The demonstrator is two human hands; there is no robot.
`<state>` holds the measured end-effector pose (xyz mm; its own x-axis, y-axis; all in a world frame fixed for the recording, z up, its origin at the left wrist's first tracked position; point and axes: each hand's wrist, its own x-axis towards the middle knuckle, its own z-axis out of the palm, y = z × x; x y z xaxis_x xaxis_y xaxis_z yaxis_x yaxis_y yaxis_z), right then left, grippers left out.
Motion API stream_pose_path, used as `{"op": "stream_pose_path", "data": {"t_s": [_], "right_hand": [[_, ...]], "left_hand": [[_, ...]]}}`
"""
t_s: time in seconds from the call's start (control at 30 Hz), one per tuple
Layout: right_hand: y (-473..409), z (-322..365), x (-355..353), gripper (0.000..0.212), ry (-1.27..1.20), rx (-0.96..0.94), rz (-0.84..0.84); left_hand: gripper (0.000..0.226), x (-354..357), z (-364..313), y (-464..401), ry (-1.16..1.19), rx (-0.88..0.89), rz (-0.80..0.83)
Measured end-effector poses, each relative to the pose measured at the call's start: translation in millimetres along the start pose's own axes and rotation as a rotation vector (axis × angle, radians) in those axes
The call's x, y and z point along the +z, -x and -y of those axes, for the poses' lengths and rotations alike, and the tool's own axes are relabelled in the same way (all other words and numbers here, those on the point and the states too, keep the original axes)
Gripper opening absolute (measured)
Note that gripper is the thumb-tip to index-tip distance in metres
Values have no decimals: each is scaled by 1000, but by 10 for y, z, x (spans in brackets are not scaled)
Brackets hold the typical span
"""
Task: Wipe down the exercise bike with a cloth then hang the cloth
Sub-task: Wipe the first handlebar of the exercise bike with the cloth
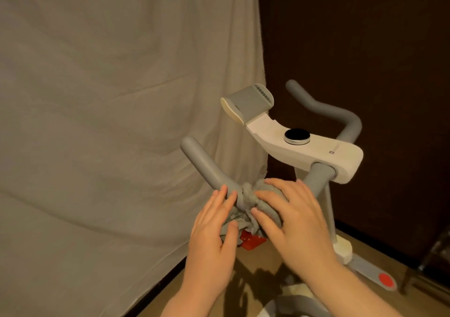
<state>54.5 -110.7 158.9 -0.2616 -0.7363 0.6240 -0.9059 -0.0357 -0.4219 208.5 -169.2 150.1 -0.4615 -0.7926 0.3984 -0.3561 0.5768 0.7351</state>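
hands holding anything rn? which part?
Both on the grey cloth draped over the left handlebar: right hand presses its bunched top, left hand pinches the hanging end.
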Motion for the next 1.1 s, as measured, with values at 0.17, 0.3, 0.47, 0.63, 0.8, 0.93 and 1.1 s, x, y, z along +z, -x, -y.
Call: {"op": "stream_pose_path", "data": {"t_s": [0.17, 0.3, 0.47, 0.63, 0.8, 0.93, 1.1], "right_hand": [[8, 70, 111, 30, 16, -68, -18], [9, -115, 9, 32, -85, 142, -128], [-8, -242, -14, 33, 11, 25, -53], [2, -149, -29, 36, -193, 223, -126], [-110, -429, -159, 34, -131, 104, 6], [-76, -295, -83, 28, -330, 243, -90], [-230, -734, -341, 31, -164, 108, 26]], "left_hand": [[38, 87, -67, -101, -47, 25, -50], [40, 173, -149, -208, -142, 139, 25], [37, 327, -141, -222, -53, 145, -56], [33, 428, -126, -228, -63, 162, -146], [31, 441, -166, -278, -62, 134, -154], [28, 427, -250, -281, -97, 125, -170], [23, 425, -262, -431, -196, 172, -100]]}}
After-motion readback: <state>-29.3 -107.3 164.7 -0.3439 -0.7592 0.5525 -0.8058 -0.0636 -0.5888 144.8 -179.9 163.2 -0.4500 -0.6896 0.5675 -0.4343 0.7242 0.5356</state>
